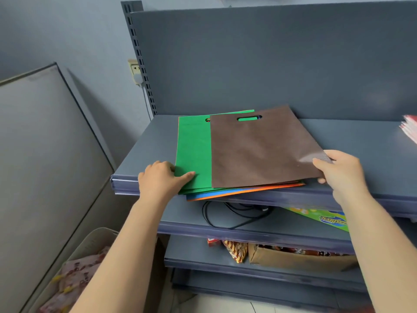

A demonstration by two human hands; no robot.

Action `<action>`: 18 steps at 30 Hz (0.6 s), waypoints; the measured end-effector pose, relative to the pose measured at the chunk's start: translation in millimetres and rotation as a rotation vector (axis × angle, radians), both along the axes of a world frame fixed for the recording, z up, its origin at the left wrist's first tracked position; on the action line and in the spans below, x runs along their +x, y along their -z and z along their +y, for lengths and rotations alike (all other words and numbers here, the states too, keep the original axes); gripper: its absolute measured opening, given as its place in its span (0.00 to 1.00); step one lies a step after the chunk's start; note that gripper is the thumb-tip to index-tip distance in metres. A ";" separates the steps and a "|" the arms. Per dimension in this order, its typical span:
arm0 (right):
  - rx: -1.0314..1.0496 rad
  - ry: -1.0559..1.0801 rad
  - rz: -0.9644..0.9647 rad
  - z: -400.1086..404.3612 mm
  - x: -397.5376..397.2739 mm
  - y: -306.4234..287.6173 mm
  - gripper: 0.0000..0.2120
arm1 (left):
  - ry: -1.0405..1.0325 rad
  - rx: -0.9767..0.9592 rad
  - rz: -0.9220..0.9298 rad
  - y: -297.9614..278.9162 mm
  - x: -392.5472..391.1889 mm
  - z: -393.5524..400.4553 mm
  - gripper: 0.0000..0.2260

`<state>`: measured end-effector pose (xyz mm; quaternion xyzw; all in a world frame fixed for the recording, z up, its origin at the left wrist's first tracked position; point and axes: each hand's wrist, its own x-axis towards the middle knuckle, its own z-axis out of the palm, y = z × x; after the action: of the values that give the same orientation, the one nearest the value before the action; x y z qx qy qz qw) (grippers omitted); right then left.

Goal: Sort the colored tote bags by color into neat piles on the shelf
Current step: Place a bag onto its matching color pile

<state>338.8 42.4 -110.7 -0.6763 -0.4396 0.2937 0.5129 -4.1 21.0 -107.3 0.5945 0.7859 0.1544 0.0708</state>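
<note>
Brown tote bag point(259, 150) topmost on a mixed stack at the front edge of the upper shelf point(361, 141), front right corner pinched by the right hand point(338, 170), thumb on top. Green tote bag point(191, 152) just beneath, front left corner pressed by the left hand point(162, 177), thumb flat on it, fingers possibly curled under the edge. Blue and orange edges point(225, 195) overhanging below.
</note>
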 end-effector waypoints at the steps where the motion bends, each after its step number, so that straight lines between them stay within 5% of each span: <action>1: 0.002 0.000 0.022 0.1 -0.5 0.6 0.12 | -0.008 0.037 -0.016 -0.6 1.5 1.0 0.21; 7: 0.028 -0.006 0.299 0.3 -3.6 1.4 0.11 | -0.018 0.112 0.135 -9.6 10.1 1.0 0.16; 18: 0.044 -0.031 0.255 -1.4 -16.2 6.7 0.10 | -0.043 0.121 0.133 -0.7 15.8 -10.6 0.16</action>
<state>322.6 41.0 -117.4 -0.6153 -0.3876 0.3753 0.5748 11.7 10.4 -106.5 0.5898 0.7906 0.1632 -0.0209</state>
